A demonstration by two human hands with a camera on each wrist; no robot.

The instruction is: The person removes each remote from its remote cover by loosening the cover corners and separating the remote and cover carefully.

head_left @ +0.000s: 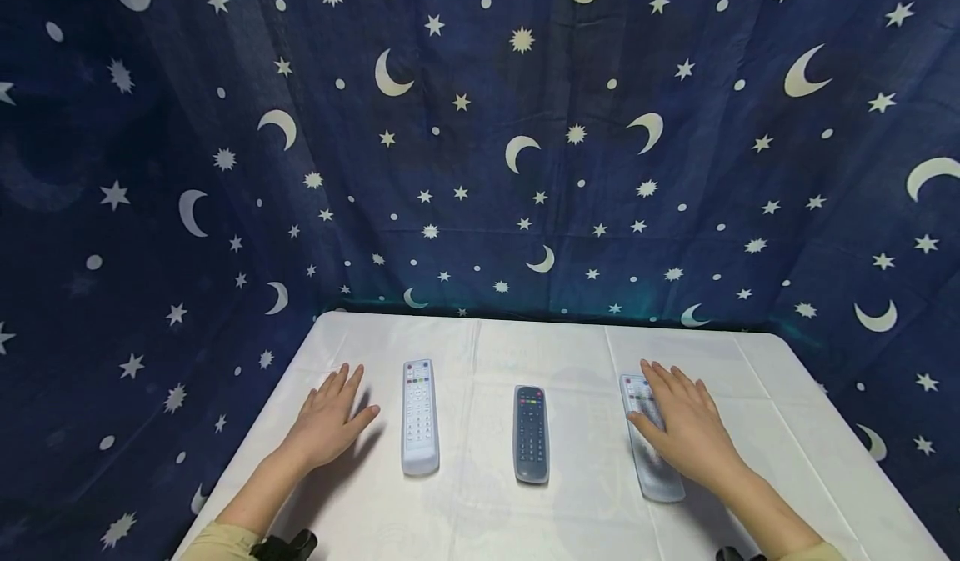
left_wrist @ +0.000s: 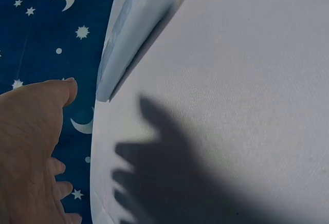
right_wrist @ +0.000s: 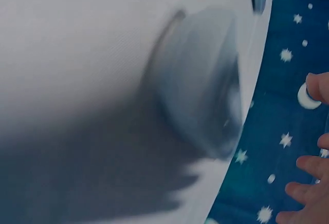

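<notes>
Three remote controls lie in a row on the white table, buttons up. My left hand (head_left: 330,423), palm down with fingers extended, hovers left of the white remote control (head_left: 419,419) and holds nothing; its shadow falls on the cloth. In the left wrist view that remote (left_wrist: 136,34) rises past the thumb. At the middle sits a dark grey remote control (head_left: 531,434), apart from both hands. Over the right-hand pale remote control (head_left: 660,479) my right hand (head_left: 686,428) is spread, covering part of its buttons. The right wrist view shows that remote (right_wrist: 200,80) below the open fingers (right_wrist: 308,188).
The table (head_left: 480,519) has a white cover with fold creases and rounded far corners. Behind it and along the left hangs a dark blue curtain (head_left: 465,169) with moons and stars. Black straps (head_left: 285,546) circle the wrists near the sleeves.
</notes>
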